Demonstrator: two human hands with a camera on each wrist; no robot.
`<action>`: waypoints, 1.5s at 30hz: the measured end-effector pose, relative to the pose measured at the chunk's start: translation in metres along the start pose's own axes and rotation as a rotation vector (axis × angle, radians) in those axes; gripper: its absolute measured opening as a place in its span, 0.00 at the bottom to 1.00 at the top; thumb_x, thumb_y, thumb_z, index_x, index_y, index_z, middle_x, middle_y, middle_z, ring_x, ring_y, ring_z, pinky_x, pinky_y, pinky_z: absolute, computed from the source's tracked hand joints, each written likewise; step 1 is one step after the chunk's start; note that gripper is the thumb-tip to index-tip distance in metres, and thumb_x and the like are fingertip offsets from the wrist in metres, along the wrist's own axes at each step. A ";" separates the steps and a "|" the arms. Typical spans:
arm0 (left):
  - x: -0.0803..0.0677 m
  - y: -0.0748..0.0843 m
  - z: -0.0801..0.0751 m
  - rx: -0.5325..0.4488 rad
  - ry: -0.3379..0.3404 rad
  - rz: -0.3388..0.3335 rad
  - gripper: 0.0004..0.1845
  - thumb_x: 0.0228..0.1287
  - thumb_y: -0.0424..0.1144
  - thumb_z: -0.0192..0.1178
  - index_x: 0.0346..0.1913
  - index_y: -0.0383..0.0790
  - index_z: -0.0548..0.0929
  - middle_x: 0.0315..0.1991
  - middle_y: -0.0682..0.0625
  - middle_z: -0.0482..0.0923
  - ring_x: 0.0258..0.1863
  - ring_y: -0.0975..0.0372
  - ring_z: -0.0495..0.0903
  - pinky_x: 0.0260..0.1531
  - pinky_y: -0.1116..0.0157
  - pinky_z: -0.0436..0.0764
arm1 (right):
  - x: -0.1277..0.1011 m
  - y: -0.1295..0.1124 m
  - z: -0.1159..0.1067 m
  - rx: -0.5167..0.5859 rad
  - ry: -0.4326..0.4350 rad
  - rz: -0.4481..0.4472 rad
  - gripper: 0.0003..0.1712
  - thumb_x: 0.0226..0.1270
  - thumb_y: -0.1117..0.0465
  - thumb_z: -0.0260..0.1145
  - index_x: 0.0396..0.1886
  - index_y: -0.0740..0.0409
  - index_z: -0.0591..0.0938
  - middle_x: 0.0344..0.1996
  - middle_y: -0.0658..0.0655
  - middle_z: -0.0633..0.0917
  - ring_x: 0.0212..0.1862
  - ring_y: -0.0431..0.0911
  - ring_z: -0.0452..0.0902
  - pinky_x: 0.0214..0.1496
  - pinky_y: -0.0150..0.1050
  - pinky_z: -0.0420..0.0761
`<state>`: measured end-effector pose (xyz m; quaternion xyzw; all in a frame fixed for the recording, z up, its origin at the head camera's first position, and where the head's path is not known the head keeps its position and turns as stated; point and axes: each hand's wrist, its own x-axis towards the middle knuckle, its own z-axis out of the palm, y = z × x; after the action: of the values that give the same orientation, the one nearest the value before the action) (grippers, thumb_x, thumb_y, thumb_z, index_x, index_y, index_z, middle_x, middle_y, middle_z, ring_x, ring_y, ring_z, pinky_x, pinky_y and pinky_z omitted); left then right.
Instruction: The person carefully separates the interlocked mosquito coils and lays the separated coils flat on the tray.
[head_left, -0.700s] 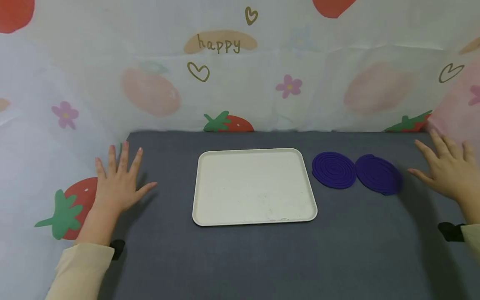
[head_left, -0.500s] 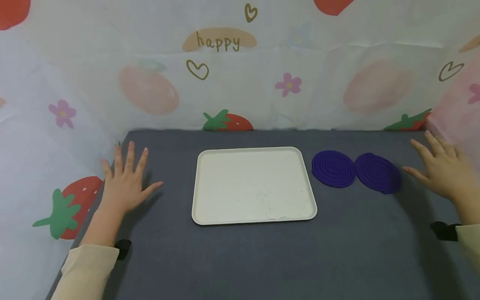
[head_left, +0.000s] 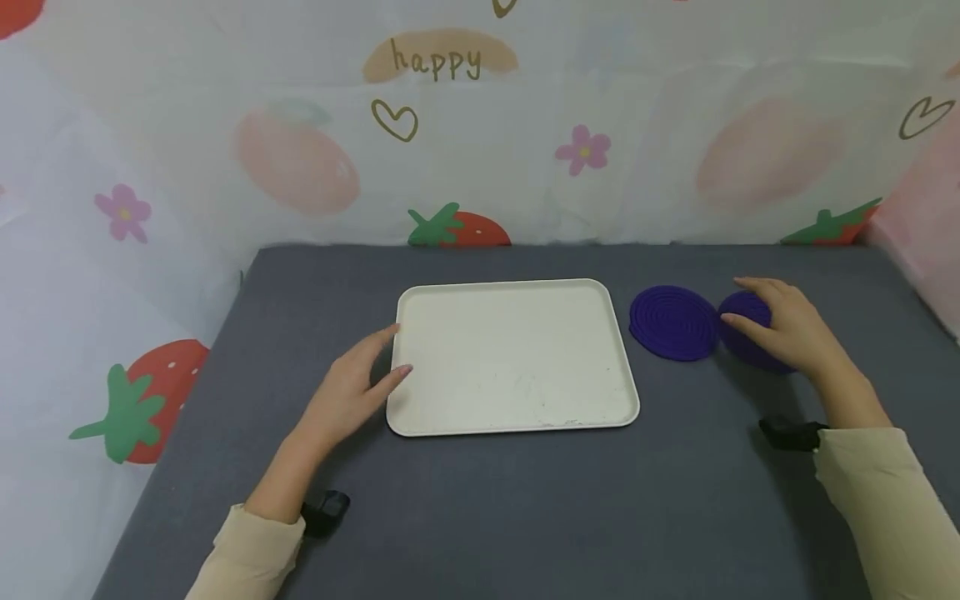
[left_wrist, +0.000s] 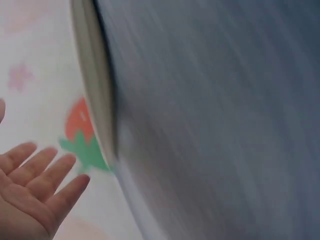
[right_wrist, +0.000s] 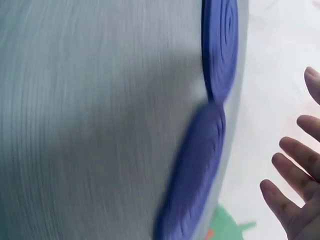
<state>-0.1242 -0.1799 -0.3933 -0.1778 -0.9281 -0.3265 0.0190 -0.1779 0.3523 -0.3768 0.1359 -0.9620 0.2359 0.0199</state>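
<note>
My left hand (head_left: 347, 390) is at the left edge of a cream rectangular tray (head_left: 517, 358), fingers relaxed and thumb spread, the fingertips overlapping its rim. In the left wrist view the hand (left_wrist: 37, 192) appears palm-side with loose fingers, beside the tray's edge (left_wrist: 95, 75). To the tray's right, two flat purple spiral discs lie side by side with their edges meeting. My right hand (head_left: 798, 329) is over the right disc (head_left: 752, 310), partly hiding it, with thumb and fingers apart. The left disc (head_left: 673, 323) shows whole. In the right wrist view the fingers (right_wrist: 295, 172) are spread and hold nothing.
A dark grey cloth (head_left: 510, 517) covers the table under everything. Behind it hangs a pale curtain (head_left: 637, 100) printed with strawberries, flowers and hearts, which continues along the left side. Faint marks show on the tray's lower part. Each wrist carries a black device.
Both hands have moved inward from the table's sides: the left to the tray's left edge, the right over the right purple disc. The head view has tilted slightly down.
</note>
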 end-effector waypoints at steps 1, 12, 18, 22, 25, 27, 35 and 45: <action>0.002 0.006 0.006 -0.044 -0.001 0.015 0.30 0.68 0.45 0.56 0.67 0.34 0.65 0.65 0.39 0.66 0.63 0.48 0.66 0.60 0.49 0.67 | 0.004 -0.002 0.003 0.013 -0.007 0.005 0.35 0.69 0.52 0.60 0.65 0.72 0.63 0.61 0.78 0.63 0.62 0.75 0.52 0.58 0.71 0.53; 0.025 0.065 0.058 -0.489 -0.182 0.062 0.15 0.66 0.38 0.59 0.53 0.36 0.79 0.50 0.45 0.80 0.47 0.58 0.80 0.47 0.64 0.79 | 0.030 -0.006 0.022 0.135 -0.070 0.105 0.36 0.67 0.52 0.62 0.66 0.69 0.64 0.63 0.75 0.63 0.64 0.70 0.55 0.60 0.68 0.57; 0.026 0.101 0.094 -0.728 -0.269 0.016 0.11 0.65 0.35 0.60 0.48 0.35 0.81 0.46 0.44 0.82 0.44 0.60 0.81 0.41 0.69 0.78 | 0.028 0.004 0.035 0.208 -0.102 0.200 0.38 0.67 0.53 0.63 0.68 0.68 0.62 0.63 0.76 0.63 0.63 0.69 0.57 0.59 0.66 0.60; 0.023 0.133 0.124 -1.036 -0.336 -0.111 0.11 0.63 0.28 0.59 0.48 0.27 0.78 0.45 0.39 0.81 0.44 0.59 0.82 0.43 0.69 0.79 | 0.025 0.008 0.041 0.247 -0.123 0.231 0.39 0.67 0.53 0.63 0.69 0.68 0.60 0.62 0.77 0.63 0.64 0.69 0.56 0.60 0.65 0.60; 0.024 0.152 0.144 -1.228 -0.349 -0.234 0.13 0.63 0.26 0.57 0.49 0.24 0.76 0.46 0.37 0.81 0.45 0.58 0.82 0.44 0.67 0.80 | 0.025 0.009 0.045 0.267 -0.129 0.222 0.38 0.66 0.54 0.63 0.69 0.68 0.61 0.63 0.77 0.63 0.64 0.69 0.56 0.61 0.65 0.59; 0.027 0.162 0.156 -1.304 -0.342 -0.281 0.14 0.63 0.26 0.56 0.51 0.23 0.75 0.48 0.36 0.79 0.48 0.56 0.81 0.46 0.66 0.79 | 0.026 0.009 0.048 0.280 -0.123 0.217 0.38 0.65 0.56 0.64 0.68 0.68 0.62 0.63 0.76 0.63 0.65 0.68 0.56 0.61 0.65 0.59; 0.045 0.199 0.202 -1.440 -0.186 -0.390 0.17 0.67 0.25 0.49 0.58 0.22 0.69 0.56 0.34 0.72 0.58 0.49 0.73 0.56 0.62 0.73 | 0.026 0.016 0.054 0.313 -0.059 0.208 0.35 0.61 0.65 0.67 0.66 0.71 0.65 0.63 0.75 0.64 0.64 0.69 0.57 0.62 0.65 0.59; 0.076 0.223 0.218 -1.515 0.003 -0.492 0.28 0.65 0.25 0.47 0.68 0.24 0.56 0.68 0.33 0.57 0.68 0.45 0.56 0.66 0.52 0.59 | 0.025 0.014 0.048 0.355 0.035 0.178 0.37 0.58 0.68 0.69 0.66 0.68 0.66 0.58 0.73 0.66 0.60 0.67 0.61 0.58 0.64 0.63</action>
<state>-0.1011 0.1394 -0.4194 0.0684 -0.4660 -0.8639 -0.1783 -0.2048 0.3361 -0.4233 0.0474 -0.9130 0.4050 -0.0089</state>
